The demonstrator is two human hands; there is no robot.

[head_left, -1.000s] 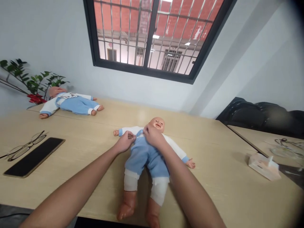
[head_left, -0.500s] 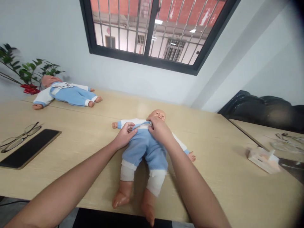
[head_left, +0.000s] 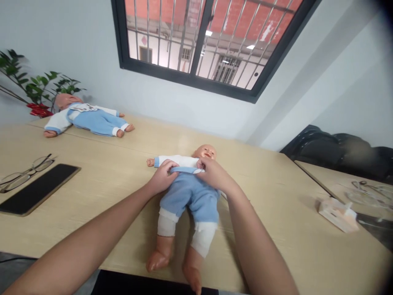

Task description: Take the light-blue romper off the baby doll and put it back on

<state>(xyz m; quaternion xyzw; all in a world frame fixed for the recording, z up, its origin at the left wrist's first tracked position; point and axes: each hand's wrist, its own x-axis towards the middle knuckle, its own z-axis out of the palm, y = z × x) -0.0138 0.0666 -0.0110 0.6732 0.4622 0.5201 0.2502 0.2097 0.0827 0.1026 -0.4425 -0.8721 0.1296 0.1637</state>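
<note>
A baby doll point(head_left: 206, 152) lies on its back on the table, head away from me and feet toward me. It wears a white long-sleeved top point(head_left: 187, 160) with blue trim and light blue trousers point(head_left: 188, 190) with white cuffs. My left hand point(head_left: 165, 175) pinches the top's blue hem point(head_left: 185, 169) at the doll's waist on the left. On the right, my right hand point(head_left: 210, 172) has its fingers closed on the same hem. Between my hands the hem is stretched across the waist. My right arm hides most of the doll's sleeve on that side.
A second doll point(head_left: 95, 121) in similar clothes lies at the back left, near a leafy plant point(head_left: 39, 88). Glasses point(head_left: 29, 174) and a black phone-like slab point(head_left: 41, 188) are at left. A small white box point(head_left: 337, 214) stands at right, with dark chairs point(head_left: 334, 149) beyond.
Both hands have brought the hem down toward me, and it now lies over the trousers' waist. My right hand has moved off the doll's chin, so its face shows more.
</note>
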